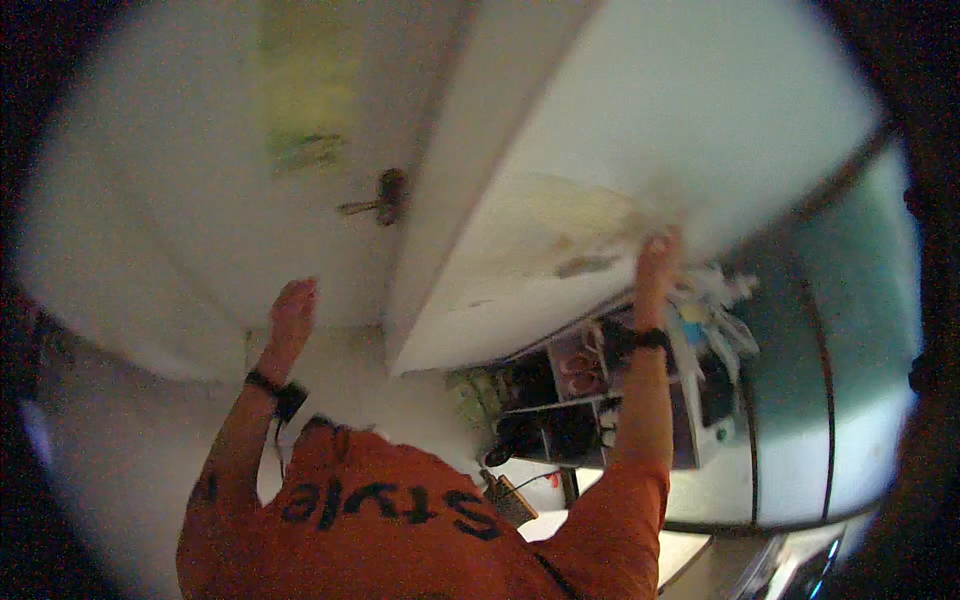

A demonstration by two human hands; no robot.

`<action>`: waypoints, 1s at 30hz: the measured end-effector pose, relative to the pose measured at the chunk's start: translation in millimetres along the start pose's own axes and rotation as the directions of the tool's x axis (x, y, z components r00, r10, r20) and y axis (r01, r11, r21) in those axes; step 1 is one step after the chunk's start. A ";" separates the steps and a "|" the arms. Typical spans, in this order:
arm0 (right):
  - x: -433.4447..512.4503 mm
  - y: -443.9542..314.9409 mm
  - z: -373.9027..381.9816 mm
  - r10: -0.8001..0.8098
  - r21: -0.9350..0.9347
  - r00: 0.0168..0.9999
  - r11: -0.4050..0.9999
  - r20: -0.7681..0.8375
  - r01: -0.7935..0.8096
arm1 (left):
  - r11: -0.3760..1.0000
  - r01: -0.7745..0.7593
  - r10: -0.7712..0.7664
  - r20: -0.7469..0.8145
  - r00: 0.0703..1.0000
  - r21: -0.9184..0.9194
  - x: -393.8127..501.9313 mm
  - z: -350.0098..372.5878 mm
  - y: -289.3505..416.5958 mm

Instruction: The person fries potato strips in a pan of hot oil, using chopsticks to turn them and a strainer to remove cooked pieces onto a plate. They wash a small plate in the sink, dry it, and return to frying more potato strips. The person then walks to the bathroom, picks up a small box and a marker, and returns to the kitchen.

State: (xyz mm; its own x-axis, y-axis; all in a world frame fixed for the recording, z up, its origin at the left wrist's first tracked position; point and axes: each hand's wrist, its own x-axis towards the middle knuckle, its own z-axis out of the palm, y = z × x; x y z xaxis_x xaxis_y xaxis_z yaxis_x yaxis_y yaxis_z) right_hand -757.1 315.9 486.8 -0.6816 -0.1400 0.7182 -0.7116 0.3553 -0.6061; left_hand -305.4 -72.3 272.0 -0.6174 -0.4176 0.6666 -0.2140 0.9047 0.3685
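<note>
My left hand (pixel 292 307) is raised in front of a pale door (pixel 180 225), below and left of its dark lever handle (pixel 379 199). Its fingers look loosely curled, and nothing shows in them. On the other side, my right hand (pixel 657 259) reaches up to a white wall (pixel 705 97). Blur hides its fingertips, so contact with the wall and anything in the grip cannot be told. Yellowish and dark marks (pixel 585 217) spread over the wall just left of that hand. A dark band circles each wrist.
A shoe rack with compartments (pixel 555 409) stands below my right arm, with dark footwear inside. White plastic bags (pixel 712 315) lie at its top. Greenish panels with dark frames (pixel 855 315) rise at the right. A yellow-green sheet (pixel 307 90) is on the door.
</note>
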 end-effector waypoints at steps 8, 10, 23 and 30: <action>-171.5 -0.4 16.0 0.484 0.348 0.867 0.797 0.120 -0.494 | 0.995 0.080 -0.071 0.133 0.989 -0.066 122.1 83.5 7.4; -221.5 9.8 27.0 0.475 0.164 0.856 0.845 0.204 -0.509 | 0.997 0.017 -0.009 0.109 0.994 -0.081 133.9 113.3 -0.7; -438.0 -22.6 137.4 0.683 -0.237 0.565 0.710 0.462 -0.664 | 0.968 0.152 0.016 0.656 0.754 -0.199 121.7 195.9 -40.6; -454.5 -18.1 142.1 0.617 -0.689 0.719 0.672 0.320 -0.271 | 0.957 0.172 -0.012 0.561 0.828 -0.233 129.4 223.1 -38.1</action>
State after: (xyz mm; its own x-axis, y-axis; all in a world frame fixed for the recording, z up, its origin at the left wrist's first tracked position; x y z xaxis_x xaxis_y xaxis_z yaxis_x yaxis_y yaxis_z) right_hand -458.6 241.8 122.8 -0.9837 -0.1770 0.0328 -0.1766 0.9136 -0.3662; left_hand -546.0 -141.8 199.7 -0.9331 -0.3088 0.1842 -0.1342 0.7744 0.6183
